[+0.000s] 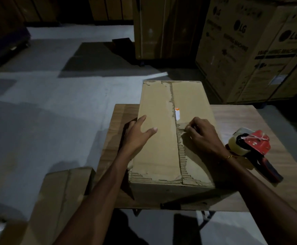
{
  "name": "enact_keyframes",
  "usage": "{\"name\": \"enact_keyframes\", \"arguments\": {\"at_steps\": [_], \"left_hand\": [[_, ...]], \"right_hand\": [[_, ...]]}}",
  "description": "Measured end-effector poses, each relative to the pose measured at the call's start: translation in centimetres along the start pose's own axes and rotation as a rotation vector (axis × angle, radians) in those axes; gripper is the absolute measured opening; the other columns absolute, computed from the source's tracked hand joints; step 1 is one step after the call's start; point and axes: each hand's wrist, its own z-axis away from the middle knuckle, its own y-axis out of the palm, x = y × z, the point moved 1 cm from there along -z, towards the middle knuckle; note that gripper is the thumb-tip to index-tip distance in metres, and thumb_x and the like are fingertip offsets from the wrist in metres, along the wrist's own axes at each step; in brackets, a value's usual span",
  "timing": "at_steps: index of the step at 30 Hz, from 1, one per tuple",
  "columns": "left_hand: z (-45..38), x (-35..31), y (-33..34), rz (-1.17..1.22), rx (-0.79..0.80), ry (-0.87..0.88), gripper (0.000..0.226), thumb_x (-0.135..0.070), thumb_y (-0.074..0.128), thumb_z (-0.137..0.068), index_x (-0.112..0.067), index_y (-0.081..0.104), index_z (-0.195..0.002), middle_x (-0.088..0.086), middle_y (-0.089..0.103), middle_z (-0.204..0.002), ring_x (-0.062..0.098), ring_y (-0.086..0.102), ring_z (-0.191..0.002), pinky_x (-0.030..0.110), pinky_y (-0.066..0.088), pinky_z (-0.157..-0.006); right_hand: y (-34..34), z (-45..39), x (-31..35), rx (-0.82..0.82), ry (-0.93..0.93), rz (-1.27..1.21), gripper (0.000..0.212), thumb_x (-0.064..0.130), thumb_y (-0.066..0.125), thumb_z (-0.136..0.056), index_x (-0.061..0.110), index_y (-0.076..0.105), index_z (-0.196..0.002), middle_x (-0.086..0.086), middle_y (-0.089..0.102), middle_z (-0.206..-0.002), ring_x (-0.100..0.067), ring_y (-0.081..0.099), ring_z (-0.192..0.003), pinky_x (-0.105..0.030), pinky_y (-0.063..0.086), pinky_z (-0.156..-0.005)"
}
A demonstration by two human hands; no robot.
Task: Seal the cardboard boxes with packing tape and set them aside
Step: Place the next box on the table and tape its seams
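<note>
Head view, box: the cardboard box (pixel 163 138) lies on the wooden table (pixel 260 121), flaps folded shut, far end overhanging the table's far edge.
Head view, seam: the centre seam (pixel 177 131) carries no continuous tape; its edges are torn down to bare corrugation, with a small white and orange label scrap (pixel 177 114) on it.
Head view, left hand: left hand (pixel 138 133) rests flat on the left flap at the box's side edge, fingers straight and slightly spread.
Head view, right hand: right hand (pixel 201 134) at the seam, fingertips curled and pinching a small scrap, tape or torn liner, cannot tell which.
Head view, dispenser: tape dispenser (pixel 250 147) lies on the table just right of the box, ungripped.
Risk, adhesion: fresh tape may bond poorly to the ragged liner and lift.
Risk, tearing: pulling the scrap may strip more liner.
Risk, stability: pressure near the overhanging end could tip the box.
Risk, dispenser: the right forearm passes close above it and could knock it.
</note>
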Motion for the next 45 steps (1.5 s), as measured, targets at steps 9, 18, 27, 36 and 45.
{"name": "enact_keyframes", "arguments": {"at_steps": [9, 18, 27, 36, 45], "left_hand": [[1.0, 0.5, -1.3, -0.245, 0.124, 0.021, 0.07, -0.048, 0.058, -0.099, -0.028, 0.028, -0.159, 0.005, 0.027, -0.165, 0.022, 0.023, -0.153, 0.038, 0.028, -0.119], [1.6, 0.8, -0.9, -0.338, 0.102, -0.015, 0.073, -0.062, 0.051, -0.095, -0.033, 0.028, -0.158, 0.011, 0.031, -0.163, 0.028, 0.033, -0.148, 0.047, 0.034, -0.117], [2.2, -0.5, -0.5, -0.438, -0.002, 0.02, 0.061, -0.052, 0.053, -0.1, -0.032, 0.037, -0.155, 0.006, 0.018, -0.166, 0.032, 0.024, -0.149, 0.054, 0.033, -0.116], [1.8, -4.4, 4.1, -0.579, 0.209, 0.473, 0.048, -0.042, 0.047, -0.105, -0.031, 0.044, -0.151, -0.002, 0.035, -0.161, 0.022, 0.024, -0.15, 0.048, 0.018, -0.123], [1.2, -4.7, 5.1, -0.449, 0.156, 0.572, 0.037, -0.036, 0.062, -0.098, -0.026, 0.066, -0.133, -0.004, 0.057, -0.138, 0.017, 0.044, -0.128, 0.034, 0.032, -0.106]], "right_hand": [[-1.9, -0.1, 0.7, 0.035, 0.063, -0.491, 0.019, 0.024, 0.048, -0.107, 0.007, 0.055, -0.103, -0.012, 0.068, -0.095, -0.024, 0.067, -0.091, -0.042, 0.053, -0.084], [-1.7, -0.5, 0.9, -0.079, 0.142, -0.783, 0.018, 0.024, 0.043, -0.109, 0.015, 0.054, -0.098, -0.001, 0.052, -0.074, -0.015, 0.052, -0.06, -0.03, 0.047, -0.059], [-2.0, -0.4, -1.1, 0.165, -0.163, 0.139, 0.024, 0.041, 0.066, -0.095, 0.021, 0.07, -0.106, 0.002, 0.058, -0.104, -0.014, 0.058, -0.091, -0.032, 0.053, -0.078], [-0.6, 0.8, -0.7, 0.041, -0.172, 0.206, 0.013, 0.02, 0.065, -0.097, 0.019, 0.058, -0.086, 0.001, 0.054, -0.095, -0.021, 0.05, -0.089, -0.034, 0.04, -0.071], [-2.0, 1.7, 0.7, 0.022, 0.238, -0.79, 0.019, 0.02, 0.057, -0.102, 0.006, 0.062, -0.09, -0.018, 0.064, -0.09, -0.028, 0.061, -0.089, -0.046, 0.053, -0.083]]}}
